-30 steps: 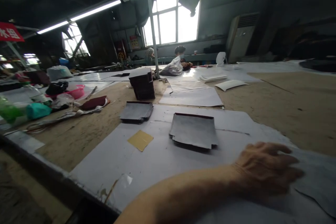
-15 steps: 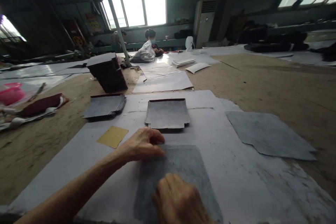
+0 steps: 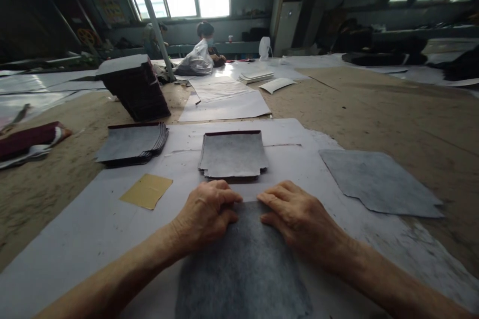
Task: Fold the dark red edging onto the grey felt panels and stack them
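Observation:
A grey fabric piece [image 3: 243,269] lies on the white sheet [image 3: 145,239] in front of me. At its far left corner my left hand [image 3: 209,212] pinches the edge between thumb and fingers. My right hand [image 3: 295,212] does the same at the far right corner, its fingers pressed together. Just beyond both hands sits a small stack of grey pieces [image 3: 234,155] with a dark red far edge. Another grey stack [image 3: 130,143] is to the left, with a tan square [image 3: 147,191] nearer me.
On the right lies a loose grey piece [image 3: 377,182]. A tall dark stack [image 3: 136,87] stands at the back left, beside a pole [image 3: 153,20]. Farther back are white sheets [image 3: 224,104], a plastic bag [image 3: 196,60] and a person [image 3: 205,35] at the table.
My right hand has moved from low on the grey piece up to its far right corner. My left hand stays at the far left corner. The view has shifted slightly.

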Available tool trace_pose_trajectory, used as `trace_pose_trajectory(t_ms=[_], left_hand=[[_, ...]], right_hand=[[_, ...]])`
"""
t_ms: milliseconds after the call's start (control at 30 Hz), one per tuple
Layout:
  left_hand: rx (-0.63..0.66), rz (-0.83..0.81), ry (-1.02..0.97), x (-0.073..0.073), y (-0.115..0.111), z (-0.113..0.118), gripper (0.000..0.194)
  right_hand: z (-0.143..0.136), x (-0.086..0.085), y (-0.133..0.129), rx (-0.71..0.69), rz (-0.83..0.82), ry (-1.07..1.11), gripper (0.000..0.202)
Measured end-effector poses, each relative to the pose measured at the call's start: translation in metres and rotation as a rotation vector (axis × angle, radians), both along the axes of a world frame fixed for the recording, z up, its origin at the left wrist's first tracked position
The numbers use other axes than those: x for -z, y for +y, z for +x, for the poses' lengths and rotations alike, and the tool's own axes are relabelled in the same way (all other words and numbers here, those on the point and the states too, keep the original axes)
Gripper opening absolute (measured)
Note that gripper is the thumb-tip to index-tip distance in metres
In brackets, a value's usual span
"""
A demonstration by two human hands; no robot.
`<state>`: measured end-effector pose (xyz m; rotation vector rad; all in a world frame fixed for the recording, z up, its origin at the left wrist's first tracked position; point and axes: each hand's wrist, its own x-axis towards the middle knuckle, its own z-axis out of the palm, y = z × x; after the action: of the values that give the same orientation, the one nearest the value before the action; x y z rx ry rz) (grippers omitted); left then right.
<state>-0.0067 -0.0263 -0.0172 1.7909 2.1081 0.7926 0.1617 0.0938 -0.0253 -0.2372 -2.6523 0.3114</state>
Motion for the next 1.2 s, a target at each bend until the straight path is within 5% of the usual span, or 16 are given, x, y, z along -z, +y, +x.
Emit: trace_pose_trajectory(t_ms=[267, 500, 1200], left_hand=[[0.264, 0.348, 0.311, 0.016, -0.009, -0.007, 0.026], [0.384, 0.342, 0.447, 0.018, -0.012, -0.007, 0.027], [0.44, 0.292, 0.458, 0.018, -0.012, -0.012, 0.026]], right_hand=[[0.006, 0.002, 0.0, -0.094, 0.195, 0.102, 0.022], [0.012, 0.007, -0.005, -0.133, 0.473, 0.077, 0.029], [0.021, 0.007, -0.011, -0.066, 0.35, -0.02, 0.036]])
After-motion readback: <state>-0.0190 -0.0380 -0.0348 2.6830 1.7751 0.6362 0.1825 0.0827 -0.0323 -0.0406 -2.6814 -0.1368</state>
